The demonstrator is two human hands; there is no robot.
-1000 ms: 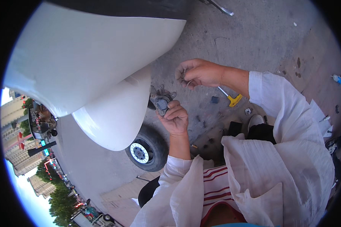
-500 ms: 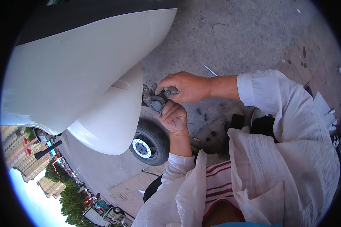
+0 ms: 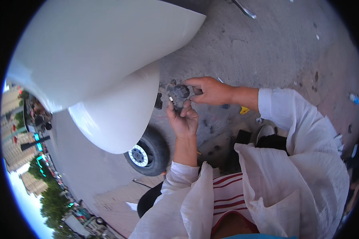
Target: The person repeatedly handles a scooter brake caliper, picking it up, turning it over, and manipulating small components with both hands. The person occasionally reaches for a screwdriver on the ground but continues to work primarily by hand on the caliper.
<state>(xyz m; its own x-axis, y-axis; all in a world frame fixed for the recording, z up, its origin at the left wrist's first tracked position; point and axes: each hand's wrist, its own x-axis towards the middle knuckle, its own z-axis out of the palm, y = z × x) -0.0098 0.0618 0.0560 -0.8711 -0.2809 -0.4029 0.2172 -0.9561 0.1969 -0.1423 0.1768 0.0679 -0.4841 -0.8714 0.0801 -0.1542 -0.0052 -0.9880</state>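
Your left hand (image 3: 185, 122) grips the knobbly dark-grey metal part (image 3: 175, 95) from below, while your right hand (image 3: 211, 91) pinches its right side. You hold it above dusty grey concrete ground (image 3: 275, 51), beside a glossy white curved panel (image 3: 115, 117) and a black-tyred wheel (image 3: 152, 153). Leafy green trees (image 3: 54, 203) and beige buildings (image 3: 18, 135) stand far left.

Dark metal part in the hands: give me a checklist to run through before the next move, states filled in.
1. Left hand on the dark metal part: ok, fingertips against it.
2. Right hand at the part: ok, fingers at its right side.
3. Part free of any attachment: cannot tell.
4. Yellow handle fully in view: not ok, the right forearm seems to cover some.
5. Wheel clear of both hands: ok, apart from them.
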